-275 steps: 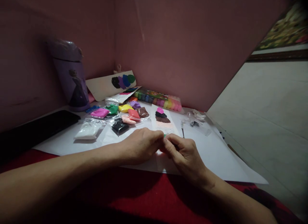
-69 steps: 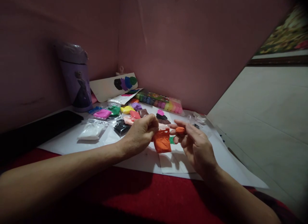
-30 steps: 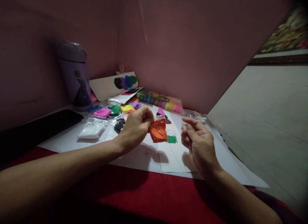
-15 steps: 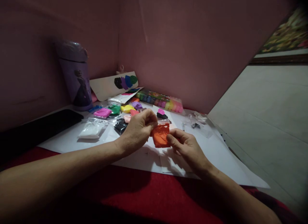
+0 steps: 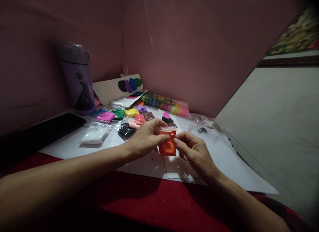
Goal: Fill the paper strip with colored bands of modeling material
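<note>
Two hands [image 5: 144, 139] [image 5: 196, 154], one held orange packet [image 5: 167, 149], one white packet [image 5: 93, 135], one purple container [image 5: 79, 82]

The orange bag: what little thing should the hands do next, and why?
I'd maybe slide the right hand up and pinch along the clear strip atop the orange bag, to make sure it's shut. The left hand steadies the bag, thumb across its front, while the right hand pinches its right edge, below the strip. I can't tell whether the top is sealed.

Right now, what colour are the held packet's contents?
Orange: the packet shows best in the head view.
</note>
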Demonstrator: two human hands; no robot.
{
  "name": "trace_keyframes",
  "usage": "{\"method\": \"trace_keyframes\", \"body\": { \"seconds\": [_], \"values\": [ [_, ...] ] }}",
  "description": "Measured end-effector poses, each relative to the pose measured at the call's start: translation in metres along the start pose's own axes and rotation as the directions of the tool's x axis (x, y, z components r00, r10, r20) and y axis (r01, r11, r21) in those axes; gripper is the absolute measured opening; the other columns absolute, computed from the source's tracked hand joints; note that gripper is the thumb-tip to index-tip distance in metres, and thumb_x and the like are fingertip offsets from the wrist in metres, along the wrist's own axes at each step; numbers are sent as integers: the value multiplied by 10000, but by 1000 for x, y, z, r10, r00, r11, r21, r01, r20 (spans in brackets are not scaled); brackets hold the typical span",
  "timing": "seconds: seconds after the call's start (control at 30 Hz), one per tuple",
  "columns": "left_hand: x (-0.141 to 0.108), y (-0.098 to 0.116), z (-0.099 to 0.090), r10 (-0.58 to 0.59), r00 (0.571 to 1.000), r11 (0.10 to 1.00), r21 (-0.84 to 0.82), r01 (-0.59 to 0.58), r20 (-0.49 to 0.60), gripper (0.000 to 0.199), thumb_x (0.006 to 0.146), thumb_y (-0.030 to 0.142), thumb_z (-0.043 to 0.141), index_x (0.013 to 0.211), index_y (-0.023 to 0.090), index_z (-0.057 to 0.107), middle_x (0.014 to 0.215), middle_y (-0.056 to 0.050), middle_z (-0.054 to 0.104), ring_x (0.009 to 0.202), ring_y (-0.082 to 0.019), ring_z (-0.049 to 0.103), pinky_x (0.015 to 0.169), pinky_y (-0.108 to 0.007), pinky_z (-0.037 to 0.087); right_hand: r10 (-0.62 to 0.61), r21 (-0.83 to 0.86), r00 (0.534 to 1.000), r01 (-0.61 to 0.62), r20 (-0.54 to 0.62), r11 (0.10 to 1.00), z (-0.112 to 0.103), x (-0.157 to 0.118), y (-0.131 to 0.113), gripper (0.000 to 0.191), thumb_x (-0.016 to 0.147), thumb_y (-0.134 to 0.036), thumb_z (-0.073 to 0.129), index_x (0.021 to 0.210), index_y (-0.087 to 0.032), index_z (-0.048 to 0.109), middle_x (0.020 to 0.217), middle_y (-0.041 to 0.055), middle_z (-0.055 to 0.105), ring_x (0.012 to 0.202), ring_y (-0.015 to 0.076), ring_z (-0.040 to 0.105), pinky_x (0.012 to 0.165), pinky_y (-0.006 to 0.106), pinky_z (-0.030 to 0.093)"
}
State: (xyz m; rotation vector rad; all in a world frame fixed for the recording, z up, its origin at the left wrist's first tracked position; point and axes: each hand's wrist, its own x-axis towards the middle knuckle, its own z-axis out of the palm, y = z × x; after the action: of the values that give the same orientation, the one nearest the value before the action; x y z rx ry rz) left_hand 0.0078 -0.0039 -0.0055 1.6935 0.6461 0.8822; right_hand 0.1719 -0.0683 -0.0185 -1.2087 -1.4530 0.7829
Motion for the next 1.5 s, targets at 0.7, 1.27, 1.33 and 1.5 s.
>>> {"method": "trace_keyframes", "body": {
  "seconds": [0.7,1.27,1.33,1.5],
  "values": [
    [1,0,-1,-78,988,994,-66,88,136,287,719,351,670,805,109,544,680,0,565,583,-87,524,522,-210,395,-70,67,992,78,-105,995,1,-1,-4,157,823,-324,618,773,-179,583,634,-41,497,484,57,400,406,192,303],
    [0,-2,-3,45,996,996,68,-50,79,174,777,286,596,774,112,591,697,-13,579,603,-88,530,511,-196,423,-101,-14,992,101,-69,995,0,-1,-1,139,822,-300,621,761,-179,592,600,-48,478,465,48,372,405,192,271],
    [0,-2,-3,65,995,990,117,-73,73,168,783,280,586,775,113,600,707,-14,585,615,-87,531,529,-197,424,-104,-31,992,102,-66,994,0,-1,-1,141,823,-300,617,757,-179,589,605,-46,480,468,49,369,406,193,268],
    [-2,3,-2,108,992,980,159,-117,68,118,763,211,575,726,105,609,706,-18,597,643,-91,535,574,-206,428,-116,-62,992,113,-48,992,0,-2,-1,136,813,-290,628,750,-176,588,626,-42,491,494,53,357,430,195,279]
  ]
}}
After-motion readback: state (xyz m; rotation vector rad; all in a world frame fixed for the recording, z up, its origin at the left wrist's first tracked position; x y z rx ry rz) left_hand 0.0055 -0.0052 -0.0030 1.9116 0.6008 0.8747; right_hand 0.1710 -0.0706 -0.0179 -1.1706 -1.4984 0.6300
